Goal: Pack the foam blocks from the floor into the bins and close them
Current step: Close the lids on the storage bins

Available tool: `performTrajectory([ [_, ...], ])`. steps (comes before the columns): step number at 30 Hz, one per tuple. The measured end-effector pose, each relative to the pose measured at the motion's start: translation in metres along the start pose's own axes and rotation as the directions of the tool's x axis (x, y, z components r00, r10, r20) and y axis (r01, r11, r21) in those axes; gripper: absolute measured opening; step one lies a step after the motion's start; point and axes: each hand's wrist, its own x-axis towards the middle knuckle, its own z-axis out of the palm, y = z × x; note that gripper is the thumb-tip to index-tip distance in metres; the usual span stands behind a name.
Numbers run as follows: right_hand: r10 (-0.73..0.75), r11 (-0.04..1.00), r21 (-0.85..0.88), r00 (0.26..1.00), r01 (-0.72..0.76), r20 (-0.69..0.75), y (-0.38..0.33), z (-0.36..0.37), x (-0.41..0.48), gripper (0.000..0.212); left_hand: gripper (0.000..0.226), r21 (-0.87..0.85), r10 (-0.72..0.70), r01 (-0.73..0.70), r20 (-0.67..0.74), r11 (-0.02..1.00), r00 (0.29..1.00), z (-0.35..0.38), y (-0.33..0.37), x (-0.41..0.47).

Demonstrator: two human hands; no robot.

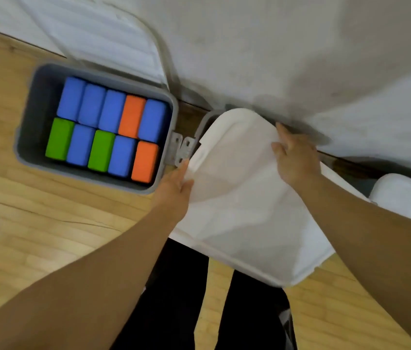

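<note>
Left hand (176,183) grips white lid (244,210) by its left edge, right hand (292,157) its far edge, lid tilted directly over right bin (205,122), long axis toward wall (300,59).

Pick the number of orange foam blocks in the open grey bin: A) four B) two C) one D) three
B: just two orange foam blocks show in the open grey bin, one in the far row and the other at the right end of the near row.
</note>
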Motion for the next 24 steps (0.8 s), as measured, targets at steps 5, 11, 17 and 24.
performTrajectory([
  [5, -0.083, 0.994, -0.062, 0.996, 0.084, 0.028, 0.007, 0.075, 0.098, 0.056, 0.055, 0.038, -0.072, 0.073, -0.022, 0.997, 0.997, 0.052, -0.037, 0.088],
  [11, -0.050, 0.988, -0.142, 0.998, 0.054, 0.029, -0.016, 0.134, 0.124, 0.073, 0.052, 0.183, -0.098, 0.126, -0.153, 0.975, 0.983, 0.095, -0.063, 0.152],
  [17, -0.013, 0.988, -0.136, 0.914, 0.074, 0.404, -0.026, 0.196, 0.015, 0.107, 0.060, 0.168, -0.148, 0.180, -0.186, 0.969, 0.971, 0.100, -0.071, 0.155],
  [24, -0.010, 0.986, -0.150, 0.920, 0.075, 0.392, -0.026, 0.215, 0.013, 0.117, 0.099, -0.319, -0.350, 0.335, 0.012, 0.887, 0.937, 0.084, -0.085, 0.169],
])
